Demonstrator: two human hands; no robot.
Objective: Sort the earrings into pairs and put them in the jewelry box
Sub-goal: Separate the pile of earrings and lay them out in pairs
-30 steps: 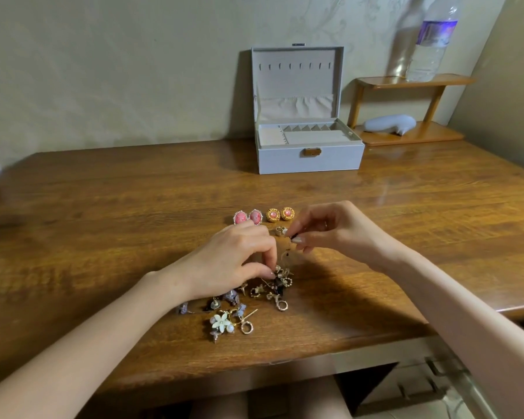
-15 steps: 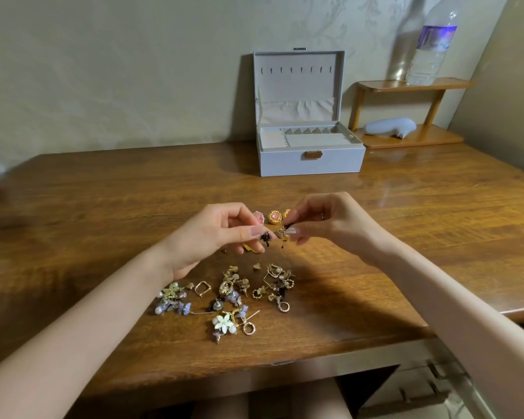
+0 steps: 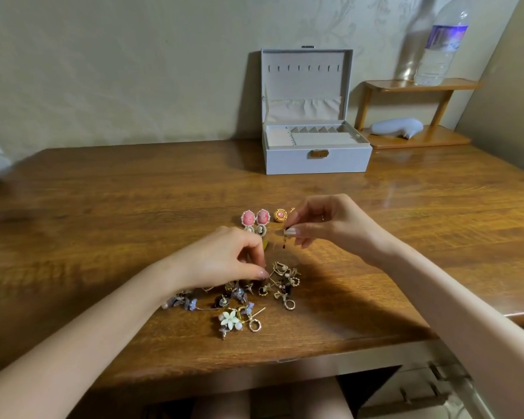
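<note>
The right hand is raised just above the table, its thumb and forefinger pressed together on the top of a small drop earring, which hangs from the fingertips with a dark red bead at its lower end. The other fingers of this hand are loosely curled beneath. To the left of it and nearer the person, the left hand is turned palm down, its fingers curled and its thumb and forefinger tips close together at the far edge of a heap of earrings; whether they hold one cannot be told. The heap spreads from under this hand toward the person and to its right, and a white flower earring lies at its near edge. Just beyond the left hand's knuckles lie two pink cameo earrings side by side, with two small cameo earrings touching them on the near side. A gold stud sits just left of the right hand's fingertips. Well beyond both hands stands the jewelry box, open, its lid upright. Beyond the right hand and to its right, a wooden shelf carries a water bottle.
</note>
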